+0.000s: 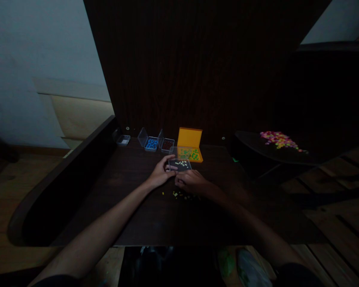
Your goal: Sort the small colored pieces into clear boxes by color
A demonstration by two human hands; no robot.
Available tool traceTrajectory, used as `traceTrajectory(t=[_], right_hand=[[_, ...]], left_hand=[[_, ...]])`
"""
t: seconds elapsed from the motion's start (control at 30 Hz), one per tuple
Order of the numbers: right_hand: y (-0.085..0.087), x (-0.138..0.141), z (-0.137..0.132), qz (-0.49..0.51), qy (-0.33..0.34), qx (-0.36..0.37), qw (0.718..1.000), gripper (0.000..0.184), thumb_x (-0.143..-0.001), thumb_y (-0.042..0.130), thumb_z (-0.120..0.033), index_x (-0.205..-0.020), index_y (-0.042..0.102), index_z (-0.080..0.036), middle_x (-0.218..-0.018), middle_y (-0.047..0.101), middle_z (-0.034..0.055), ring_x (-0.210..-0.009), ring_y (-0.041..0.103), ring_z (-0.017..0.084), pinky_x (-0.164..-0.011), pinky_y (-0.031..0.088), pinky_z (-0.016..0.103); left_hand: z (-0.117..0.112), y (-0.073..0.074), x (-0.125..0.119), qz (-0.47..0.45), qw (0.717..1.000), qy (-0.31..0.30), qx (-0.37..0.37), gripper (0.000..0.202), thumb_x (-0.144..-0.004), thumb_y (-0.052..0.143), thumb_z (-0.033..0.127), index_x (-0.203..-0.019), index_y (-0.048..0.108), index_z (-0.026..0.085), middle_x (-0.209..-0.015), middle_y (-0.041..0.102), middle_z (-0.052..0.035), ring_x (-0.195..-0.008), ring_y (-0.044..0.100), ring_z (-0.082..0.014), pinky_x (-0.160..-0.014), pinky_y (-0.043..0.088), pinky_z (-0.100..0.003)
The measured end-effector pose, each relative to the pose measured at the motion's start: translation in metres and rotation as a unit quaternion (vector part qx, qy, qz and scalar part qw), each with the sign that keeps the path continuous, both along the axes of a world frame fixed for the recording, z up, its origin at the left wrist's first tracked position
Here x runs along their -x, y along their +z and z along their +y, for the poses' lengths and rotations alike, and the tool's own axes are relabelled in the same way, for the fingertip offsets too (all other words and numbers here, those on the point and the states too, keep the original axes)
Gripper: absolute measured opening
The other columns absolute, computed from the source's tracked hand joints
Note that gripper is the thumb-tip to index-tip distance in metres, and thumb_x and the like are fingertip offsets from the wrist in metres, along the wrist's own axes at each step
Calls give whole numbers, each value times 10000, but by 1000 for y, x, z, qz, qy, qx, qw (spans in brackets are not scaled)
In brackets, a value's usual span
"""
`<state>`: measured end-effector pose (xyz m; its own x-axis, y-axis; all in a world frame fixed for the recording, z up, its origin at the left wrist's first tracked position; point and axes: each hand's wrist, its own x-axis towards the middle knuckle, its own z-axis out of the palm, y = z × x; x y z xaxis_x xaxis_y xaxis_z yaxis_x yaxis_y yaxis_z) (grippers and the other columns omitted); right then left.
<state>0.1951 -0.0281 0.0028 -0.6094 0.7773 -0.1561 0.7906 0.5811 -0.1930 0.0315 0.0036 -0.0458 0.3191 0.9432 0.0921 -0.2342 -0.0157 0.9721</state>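
My left hand (161,172) grips the left side of a small clear plastic box (189,162), thumb at its near edge. A few pale beads (182,163) lie in this box. My right hand (190,180) is at the box's near right edge with its fingers curled together. Whatever the right fingers hold, if anything, is hidden. Just below the hands, loose yellow and pale beads (176,194) are scattered on the dark wooden tabletop (131,215). Behind the clear box stands an open yellow case (190,137) with green pieces in it.
Left of the yellow case are clear boxes with blue beads (151,144) and dark red beads (167,144). Another small clear box (123,140) sits at the far left. Multicoloured beads (279,140) are heaped on a dark surface at right. A raised side board (62,175) borders the left.
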Motion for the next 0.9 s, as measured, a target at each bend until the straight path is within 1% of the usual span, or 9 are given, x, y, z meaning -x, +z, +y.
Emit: traceTrajectory(t=[0.23,0.43,0.6,0.67,0.77,0.9], right_hand=[[-1,3,0,-64,-17,-10,998,238,-901,462,-330,-1008,650,-229,-944,682,56,-837,611,183,-671,374,262],[-6,2,-1,-59,-15,-28,998,228,-899,468,-335,-1017,621,-214,-960,673,72,-818,617,180,-643,371,251],[-7,1,-3,-53,-5,-34,998,226,-900,486,-333,-1044,612,-212,-964,665,66,-827,608,180,-661,371,256],[-5,-1,-3,-48,-4,-29,998,219,-900,501,-333,-1038,619,-213,-962,663,64,-827,601,176,-668,369,254],[4,-6,-3,-26,5,-16,1000,187,-905,502,-312,-992,635,-213,-883,662,44,-775,589,162,-650,356,247],[21,-15,0,35,14,-41,998,189,-911,490,-305,-968,633,-197,-822,651,34,-730,566,151,-647,348,243]], left_hand=[[0,1,0,3,1000,-1,-3,640,-582,713,50,-1170,509,198,-1221,511,-96,-829,626,-104,-707,507,-223],[1,-1,1,2,1000,4,-8,633,-583,709,50,-1168,522,201,-1235,510,-100,-829,632,-108,-716,512,-235],[3,-3,1,-5,1000,-2,-8,643,-591,715,47,-1181,514,205,-1237,511,-97,-847,633,-109,-716,514,-224],[3,-3,1,-2,1000,0,-8,643,-595,720,53,-1184,513,203,-1235,514,-96,-847,633,-109,-719,515,-224],[2,-3,1,1,1000,-1,-8,636,-600,727,65,-1184,513,201,-1232,520,-96,-834,634,-107,-713,515,-222],[1,-2,1,-7,1000,-11,-8,639,-604,732,82,-1189,499,194,-1216,534,-96,-822,630,-103,-713,514,-224]])
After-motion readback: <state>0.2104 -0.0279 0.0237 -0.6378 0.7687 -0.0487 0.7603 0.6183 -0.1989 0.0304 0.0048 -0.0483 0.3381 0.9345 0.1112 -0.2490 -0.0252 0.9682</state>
